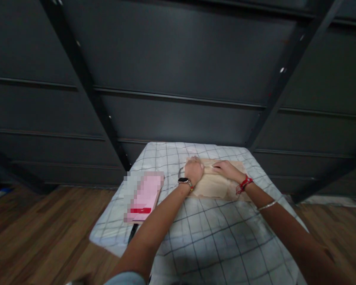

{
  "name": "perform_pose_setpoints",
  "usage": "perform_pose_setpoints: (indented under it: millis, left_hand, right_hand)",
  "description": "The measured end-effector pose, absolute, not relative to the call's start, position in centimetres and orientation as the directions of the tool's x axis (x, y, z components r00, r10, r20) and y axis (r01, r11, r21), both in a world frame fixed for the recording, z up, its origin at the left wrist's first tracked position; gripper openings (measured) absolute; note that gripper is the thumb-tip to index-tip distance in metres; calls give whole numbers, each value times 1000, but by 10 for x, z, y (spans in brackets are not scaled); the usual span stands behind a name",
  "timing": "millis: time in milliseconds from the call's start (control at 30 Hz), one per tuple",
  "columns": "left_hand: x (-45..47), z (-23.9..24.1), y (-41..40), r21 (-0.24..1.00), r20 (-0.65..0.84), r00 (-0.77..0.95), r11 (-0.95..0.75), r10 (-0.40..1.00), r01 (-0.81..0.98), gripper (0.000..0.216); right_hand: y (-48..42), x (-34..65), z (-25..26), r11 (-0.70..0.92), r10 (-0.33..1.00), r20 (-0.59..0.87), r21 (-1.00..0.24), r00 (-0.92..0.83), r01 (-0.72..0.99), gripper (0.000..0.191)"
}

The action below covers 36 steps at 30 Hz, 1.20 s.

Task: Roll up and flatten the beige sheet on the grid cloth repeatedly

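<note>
A beige sheet, cloth or paper, lies flat on the checked tablecloth, with a larger, paler-edged piece showing around it. My left hand rests on its upper left part with the fingers curled in; what is under them is hidden. A thin grey curved loop shows just left of that hand, too small to name. Over the upper right part of the sheet, my right hand has its thumb and fingers pinched together at a raised fold of the beige material.
A pink box-like object, partly blurred out, lies left of my left forearm with a red strip on it. The white checked tablecloth covers the small table. Dark metal panels rise behind it, and wooden floor shows at both sides.
</note>
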State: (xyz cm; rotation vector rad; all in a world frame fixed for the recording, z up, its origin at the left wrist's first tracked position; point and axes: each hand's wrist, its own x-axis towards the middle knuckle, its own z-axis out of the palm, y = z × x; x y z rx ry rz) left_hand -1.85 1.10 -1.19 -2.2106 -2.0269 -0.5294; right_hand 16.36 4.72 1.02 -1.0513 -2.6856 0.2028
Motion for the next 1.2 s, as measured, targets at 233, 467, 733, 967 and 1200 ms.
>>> perform_pose_setpoints:
  millis: [233,467,733,967,1200]
  left_hand:
    - [-19,-14,11,187,327,66,-134,943,973,27]
    - [-18,-17,8,175,368,87,-160,926,972,27]
    - [-21,-14,3,175,338,103,-170,936,970,26]
    - [-21,-13,-3,180,328,87,-153,941,972,29]
    - [-21,-13,-15,162,328,116,-177,937,971,31]
  right_hand:
    - [51,162,8,735,677,199,-127,-709,666,30]
    - [51,162,8,712,701,199,-250,-684,657,25]
    - [65,161,14,633,759,102,-347,-643,692,28]
    - [63,156,16,632,775,161,-228,-612,741,25]
    - [68,164,12,538,843,194,-319,-502,780,20]
